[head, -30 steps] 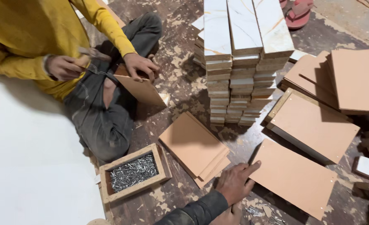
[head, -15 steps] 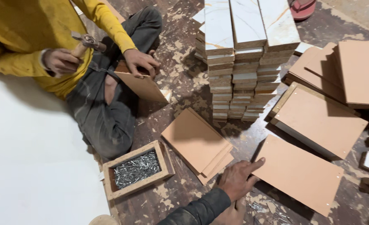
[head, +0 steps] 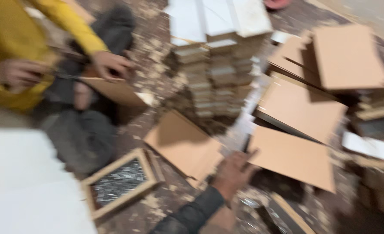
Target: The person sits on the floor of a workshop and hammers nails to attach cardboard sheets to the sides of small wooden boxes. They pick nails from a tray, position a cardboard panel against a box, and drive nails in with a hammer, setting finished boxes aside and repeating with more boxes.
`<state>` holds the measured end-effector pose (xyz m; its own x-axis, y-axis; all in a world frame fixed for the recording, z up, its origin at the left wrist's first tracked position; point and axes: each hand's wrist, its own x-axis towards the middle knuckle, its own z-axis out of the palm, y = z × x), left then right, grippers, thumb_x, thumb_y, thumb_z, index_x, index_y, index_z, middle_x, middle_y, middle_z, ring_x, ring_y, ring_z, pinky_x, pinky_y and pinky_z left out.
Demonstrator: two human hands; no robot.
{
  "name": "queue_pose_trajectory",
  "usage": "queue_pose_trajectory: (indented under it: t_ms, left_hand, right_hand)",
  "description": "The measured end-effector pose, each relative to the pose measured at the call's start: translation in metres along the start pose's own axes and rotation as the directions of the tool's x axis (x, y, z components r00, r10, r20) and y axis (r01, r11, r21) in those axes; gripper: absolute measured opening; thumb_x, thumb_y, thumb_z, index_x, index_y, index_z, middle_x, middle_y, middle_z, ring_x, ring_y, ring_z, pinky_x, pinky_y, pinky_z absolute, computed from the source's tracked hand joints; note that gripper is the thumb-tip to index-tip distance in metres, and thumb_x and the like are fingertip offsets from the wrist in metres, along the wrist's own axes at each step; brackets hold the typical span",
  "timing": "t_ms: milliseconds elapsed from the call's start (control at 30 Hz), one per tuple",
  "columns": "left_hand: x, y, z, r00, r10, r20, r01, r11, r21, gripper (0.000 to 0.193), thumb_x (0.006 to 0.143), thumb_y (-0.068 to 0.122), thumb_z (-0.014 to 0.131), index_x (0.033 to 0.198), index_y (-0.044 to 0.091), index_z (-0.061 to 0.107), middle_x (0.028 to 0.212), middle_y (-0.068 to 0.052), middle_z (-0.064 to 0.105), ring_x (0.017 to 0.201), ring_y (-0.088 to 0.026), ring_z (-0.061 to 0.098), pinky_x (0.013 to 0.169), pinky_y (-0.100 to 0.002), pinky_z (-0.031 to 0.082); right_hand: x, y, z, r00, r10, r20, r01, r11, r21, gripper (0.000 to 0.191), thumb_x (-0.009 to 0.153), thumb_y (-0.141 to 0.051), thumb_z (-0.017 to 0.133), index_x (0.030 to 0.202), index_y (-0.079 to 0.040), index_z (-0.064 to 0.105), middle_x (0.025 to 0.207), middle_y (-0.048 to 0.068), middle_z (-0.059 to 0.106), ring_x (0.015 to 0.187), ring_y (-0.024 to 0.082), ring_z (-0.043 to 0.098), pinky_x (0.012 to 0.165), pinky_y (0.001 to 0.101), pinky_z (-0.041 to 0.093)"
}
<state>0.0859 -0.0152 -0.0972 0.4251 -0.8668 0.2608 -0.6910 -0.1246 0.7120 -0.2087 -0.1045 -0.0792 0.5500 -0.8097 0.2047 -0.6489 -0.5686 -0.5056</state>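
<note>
Hand [head: 232,173] reaching among boards on the floor
Fingers spread wide, empty, between two brown boards [head: 184,145] [head: 294,157]; nail tray [head: 119,182] lay nearby

Whole frame motion-blurred; hand [head: 232,174] at bottom centre w/ smeared fingers, grip unreadable; tray [head: 97,180] contents at lower left indistinct.

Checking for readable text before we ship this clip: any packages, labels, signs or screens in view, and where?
No labels, signs or screens show; the frame is motion-blurred.
Nearest to a package: a shallow open wooden tray of grey metal bits, lower left on the floor, rectangular, pale rim.
The person's hand rests on the floor between two plain brown boards, unprinted.
</note>
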Motion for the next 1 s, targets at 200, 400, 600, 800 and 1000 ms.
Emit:
queue_pose_trajectory:
  t_ms: [200, 400, 600, 800, 1000]
  left_hand:
    - [-0.006, -0.002, 0.015, 0.987, -0.161, 0.026, 0.163, 0.979, -0.119, 0.05, 0.09, 0.025, 0.074, 0.139, 0.021, 0.064, 0.114, -0.015, 0.071, 0.104, -0.031, 0.068, 0.093, -0.043, 0.054]
    - [-0.009, -0.001, 0.018, 0.997, -0.07, 0.033, 0.073, 0.993, -0.096, 0.056, 0.087, 0.019, 0.077, 0.141, 0.02, 0.063, 0.117, -0.018, 0.07, 0.103, -0.035, 0.068, 0.091, -0.043, 0.054]
    - [-0.008, -0.002, 0.018, 0.997, -0.005, 0.075, 0.0, 0.997, 0.076, 0.054, 0.088, 0.018, 0.077, 0.141, 0.021, 0.063, 0.112, -0.019, 0.07, 0.094, -0.036, 0.07, 0.083, -0.043, 0.057]
    - [-0.017, -0.007, 0.03, 0.997, -0.043, 0.071, 0.046, 0.998, -0.049, 0.052, 0.09, 0.013, 0.073, 0.141, 0.023, 0.063, 0.117, -0.019, 0.072, 0.097, -0.034, 0.073, 0.085, -0.043, 0.059]
    - [-0.033, -0.016, 0.042, 0.991, -0.019, 0.136, 0.002, 0.992, 0.123, 0.055, 0.09, 0.007, 0.069, 0.143, 0.021, 0.061, 0.127, -0.022, 0.068, 0.109, -0.037, 0.07, 0.093, -0.046, 0.057]
  right_hand:
    - [0.001, 0.013, 0.023, 0.993, -0.115, 0.007, 0.115, 0.991, 0.062, 0.042, 0.074, -0.007, 0.077, 0.115, -0.016, 0.075, 0.106, 0.009, 0.078, 0.098, 0.031, 0.074, 0.086, 0.0397, 0.058]
    - [0.017, 0.006, 0.047, 0.991, -0.13, 0.029, 0.124, 0.982, 0.141, 0.035, 0.079, -0.016, 0.079, 0.114, -0.014, 0.075, 0.104, 0.005, 0.078, 0.095, 0.024, 0.069, 0.085, 0.0392, 0.056]
    - [0.018, 0.001, 0.047, 0.975, -0.218, -0.051, 0.211, 0.971, -0.113, 0.031, 0.083, -0.017, 0.078, 0.113, -0.012, 0.075, 0.103, 0.005, 0.077, 0.1, 0.026, 0.066, 0.089, 0.0423, 0.053]
    - [0.016, -0.008, 0.053, 0.966, -0.202, -0.158, 0.161, 0.957, -0.24, 0.033, 0.08, -0.014, 0.077, 0.113, -0.016, 0.076, 0.107, 0.003, 0.077, 0.106, 0.03, 0.062, 0.088, 0.042, 0.051]
    - [0.008, 0.006, 0.06, 0.972, -0.171, -0.163, 0.122, 0.955, -0.269, 0.04, 0.083, -0.01, 0.082, 0.121, -0.02, 0.074, 0.12, 0.0, 0.071, 0.108, 0.024, 0.056, 0.09, 0.0386, 0.05]
